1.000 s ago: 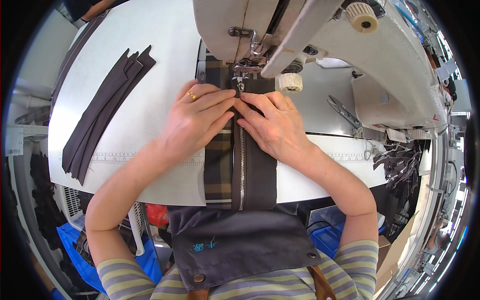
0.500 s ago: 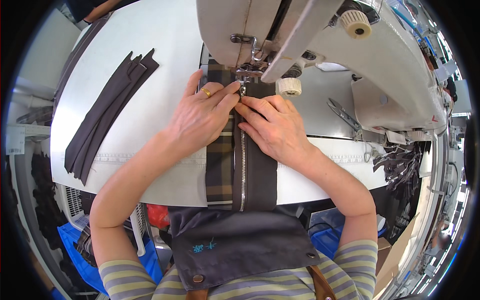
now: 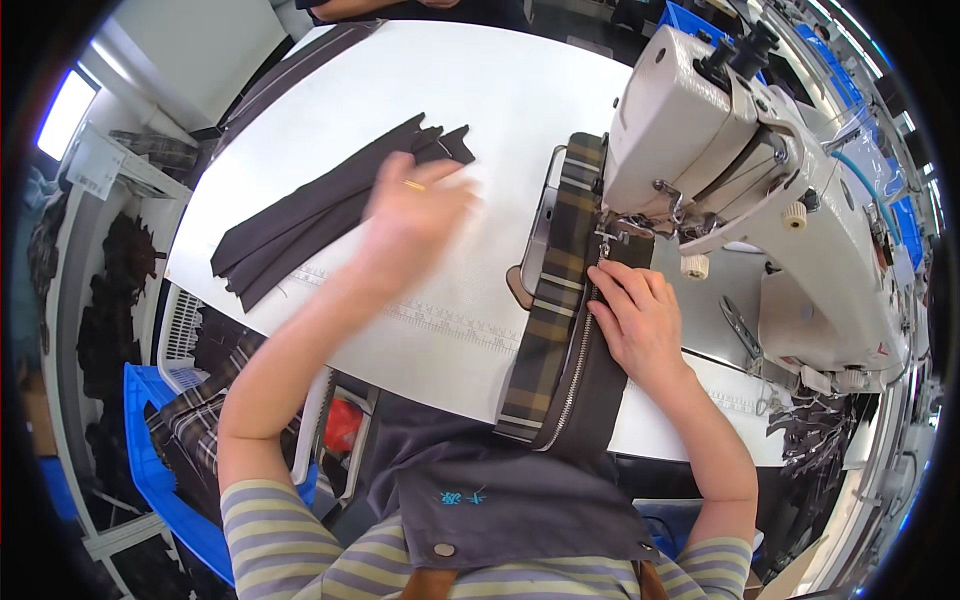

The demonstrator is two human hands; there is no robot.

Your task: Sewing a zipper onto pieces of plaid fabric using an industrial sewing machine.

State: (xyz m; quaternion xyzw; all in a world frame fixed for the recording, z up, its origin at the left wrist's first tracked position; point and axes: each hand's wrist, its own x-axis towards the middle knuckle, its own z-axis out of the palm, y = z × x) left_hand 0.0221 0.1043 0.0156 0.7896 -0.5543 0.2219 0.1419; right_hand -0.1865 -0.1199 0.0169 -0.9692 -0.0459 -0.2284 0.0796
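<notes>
1. Right hand (image 3: pixel 640 320), right of centre: half-extended, narrow gap between thumb and index, tips resting on the zip (image 3: pixel 575 380) and its dark cloth (image 3: pixel 605 405) – probably keeping the layers flat and lined up.
2. Left hand (image 3: pixel 420 215), centre-left: motion-blurred above the upper right end of the dark strips (image 3: pixel 310 215). Can't tell how wide the fingers are, or whether they touch or hold anything.
3. Zip runs from lower centre up to the presser foot (image 3: pixel 608 235), plaid (image 3: pixel 560 290) along its left. Looks placed to sit in line with the foot.
4. Strips fanned in a loose stack on the table (image 3: pixel 500 80), upper left – likely there for left-arm reach.
5. Machine (image 3: pixel 690 130), upper right; scissors (image 3: pixel 738 325) near it, right side, seemingly parked clear of the cloth.
6. Blue bin (image 3: pixel 150 460) with plaid cloth, lower left.
</notes>
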